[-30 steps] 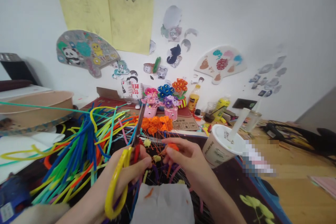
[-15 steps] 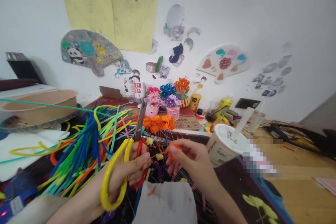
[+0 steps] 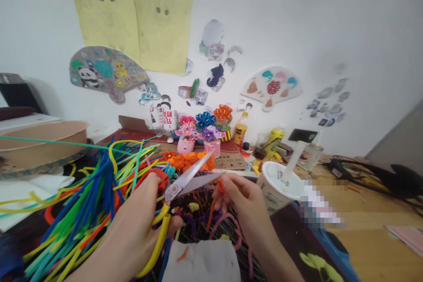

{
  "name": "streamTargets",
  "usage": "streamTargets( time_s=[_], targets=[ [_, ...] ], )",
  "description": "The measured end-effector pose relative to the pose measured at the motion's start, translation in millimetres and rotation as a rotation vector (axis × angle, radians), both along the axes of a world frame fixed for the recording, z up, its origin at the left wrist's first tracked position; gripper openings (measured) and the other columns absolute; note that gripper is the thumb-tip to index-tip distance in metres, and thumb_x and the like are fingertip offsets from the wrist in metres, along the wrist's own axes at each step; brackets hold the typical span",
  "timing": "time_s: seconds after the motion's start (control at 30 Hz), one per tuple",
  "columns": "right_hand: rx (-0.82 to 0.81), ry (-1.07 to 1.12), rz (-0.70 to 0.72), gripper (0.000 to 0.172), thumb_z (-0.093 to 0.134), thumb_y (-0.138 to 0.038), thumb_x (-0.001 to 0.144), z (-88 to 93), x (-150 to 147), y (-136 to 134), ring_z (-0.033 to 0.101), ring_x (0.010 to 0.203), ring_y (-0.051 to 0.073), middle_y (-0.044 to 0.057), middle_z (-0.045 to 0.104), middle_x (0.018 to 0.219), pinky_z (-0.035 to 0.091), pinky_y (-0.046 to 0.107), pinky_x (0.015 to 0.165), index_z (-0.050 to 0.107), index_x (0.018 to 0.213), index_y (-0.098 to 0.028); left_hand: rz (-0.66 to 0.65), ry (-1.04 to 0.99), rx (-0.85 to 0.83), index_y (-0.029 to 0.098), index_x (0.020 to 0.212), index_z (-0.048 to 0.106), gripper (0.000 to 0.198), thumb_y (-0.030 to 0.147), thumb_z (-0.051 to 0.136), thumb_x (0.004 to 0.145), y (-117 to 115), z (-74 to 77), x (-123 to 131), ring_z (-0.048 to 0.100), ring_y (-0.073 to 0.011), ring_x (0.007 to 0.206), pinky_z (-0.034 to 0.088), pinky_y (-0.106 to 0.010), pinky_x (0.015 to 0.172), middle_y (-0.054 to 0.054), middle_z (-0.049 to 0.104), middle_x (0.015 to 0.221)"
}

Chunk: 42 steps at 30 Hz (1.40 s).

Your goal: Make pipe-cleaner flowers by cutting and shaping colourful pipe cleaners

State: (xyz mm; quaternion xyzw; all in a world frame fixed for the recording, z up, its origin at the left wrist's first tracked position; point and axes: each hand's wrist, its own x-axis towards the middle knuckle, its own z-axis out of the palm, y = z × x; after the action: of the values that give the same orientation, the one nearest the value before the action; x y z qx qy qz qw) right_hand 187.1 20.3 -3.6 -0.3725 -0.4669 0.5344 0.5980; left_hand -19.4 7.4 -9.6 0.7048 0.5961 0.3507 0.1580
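Left hand point(image 3: 143, 213): rotated | scissors point(image 3: 173, 191): blades now spread, swung rightward | one tip apparently at orange piece point(image 3: 220, 184)

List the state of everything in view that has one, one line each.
Scissors: blades open
Left hand: gripping the scissors
Right hand: pinching an orange chenille piece
White cup: lidded, straw inserted
Chenille stems: loosely heaped
Orange chenille flowers: lying clustered
Striped pot: holding orange flowers
Grey sheet: creased, orange scrap on top
Amber drink bottle: standing upright

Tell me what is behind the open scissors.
Behind the scissors in the left hand lies a bunch of orange flowers, with potted purple flowers farther back. The blades and hand hide whatever is directly behind them.
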Motion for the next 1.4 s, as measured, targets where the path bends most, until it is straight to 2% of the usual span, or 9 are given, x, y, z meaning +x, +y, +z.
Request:
streamTargets(
  time_s=[0.1, 0.23, 0.37, 0.6, 0.8, 0.9, 1.1, 1.4],
  targets=[
    [0.102, -0.02, -0.068, 0.033, 0.073, -0.047, 0.081, 0.8, 4.9, 0.0, 0.058, 0.048, 0.009, 0.001, 0.067, 0.06, 0.041, 0.018, 0.043, 0.075, 0.085, -0.015, 0.012, 0.195, -0.062, 0.026, 0.084, 0.047, 0.024, 0.043, 0.056, 0.071, 1.3, 7.8, -3.2, 0.063, -0.0304, 0.084, 0.046, -0.04, 0.07, -0.006, 0.066, 0.089],
    [0.169, 0.007, -0.093, 0.032, 0.069, -0.047, 0.086, -1.3, 10.4, 1.1, 0.056, 0.051, 0.008, 0.0, 0.064, 0.062, 0.04, 0.018, 0.046, 0.077, 0.097, -0.017, -0.027, 0.299, -0.147, 0.026, 0.086, 0.049, 0.024, 0.048, 0.049, 0.076, 3.2, 12.6, -3.2, 0.068, -0.0312, 0.085, 0.046, -0.038, 0.071, -0.007, 0.07, 0.089],
    [0.178, 0.061, -0.078, 0.032, 0.069, -0.046, 0.086, -2.8, 12.3, 2.5, 0.055, 0.052, 0.009, -0.002, 0.06, 0.06, 0.039, 0.018, 0.047, 0.077, 0.1, -0.018, -0.043, 0.379, -0.18, 0.025, 0.085, 0.05, 0.026, 0.05, 0.044, 0.079, 4.2, 10.8, -2.6, 0.07, -0.0307, 0.081, 0.046, -0.036, 0.068, -0.006, 0.072, 0.086],
    [0.099, 0.158, -0.014, 0.036, 0.074, -0.049, 0.081, 0.6, 10.0, 1.7, 0.053, 0.049, 0.008, 0.001, 0.064, 0.063, 0.034, 0.018, 0.044, 0.078, 0.099, -0.017, -0.082, 0.353, -0.13, 0.025, 0.086, 0.057, 0.031, 0.054, 0.048, 0.081, 4.4, 1.9, -7.0, 0.072, -0.0284, 0.078, 0.047, -0.032, 0.065, -0.005, 0.075, 0.083],
    [0.074, 0.194, -0.016, 0.036, 0.078, -0.048, 0.077, 2.4, 9.4, 2.0, 0.052, 0.049, 0.007, 0.002, 0.065, 0.063, 0.034, 0.018, 0.044, 0.079, 0.096, -0.018, -0.115, 0.392, -0.159, 0.024, 0.086, 0.059, 0.029, 0.05, 0.047, 0.084, 4.6, -1.7, -9.4, 0.073, -0.028, 0.078, 0.047, -0.031, 0.063, -0.006, 0.078, 0.086],
    [0.073, 0.196, -0.025, 0.037, 0.079, -0.048, 0.076, 3.3, 8.8, 1.5, 0.05, 0.049, 0.008, 0.002, 0.064, 0.062, 0.034, 0.018, 0.044, 0.079, 0.095, -0.017, -0.131, 0.379, -0.182, 0.025, 0.086, 0.06, 0.028, 0.049, 0.047, 0.084, 4.4, -0.4, -7.4, 0.073, -0.0259, 0.075, 0.045, -0.029, 0.061, -0.005, 0.078, 0.086],
    [0.071, 0.192, -0.031, 0.036, 0.078, -0.048, 0.077, 5.0, 8.5, -0.2, 0.049, 0.051, 0.009, 0.003, 0.065, 0.064, 0.035, 0.019, 0.045, 0.079, 0.095, -0.017, -0.123, 0.385, -0.219, 0.024, 0.084, 0.06, 0.026, 0.045, 0.045, 0.085, 3.2, 5.4, -2.1, 0.071, -0.0269, 0.074, 0.045, -0.031, 0.063, -0.005, 0.077, 0.081],
    [0.067, 0.214, 0.008, 0.035, 0.078, -0.048, 0.076, 6.0, 7.8, -0.1, 0.053, 0.048, 0.008, 0.003, 0.065, 0.064, 0.035, 0.017, 0.043, 0.079, 0.093, -0.017, -0.136, 0.319, -0.179, 0.027, 0.081, 0.06, 0.015, 0.035, 0.048, 0.082, 0.8, 6.6, -0.6, 0.073, -0.024, 0.071, 0.048, -0.027, 0.062, -0.003, 0.077, 0.077]
  ],
)
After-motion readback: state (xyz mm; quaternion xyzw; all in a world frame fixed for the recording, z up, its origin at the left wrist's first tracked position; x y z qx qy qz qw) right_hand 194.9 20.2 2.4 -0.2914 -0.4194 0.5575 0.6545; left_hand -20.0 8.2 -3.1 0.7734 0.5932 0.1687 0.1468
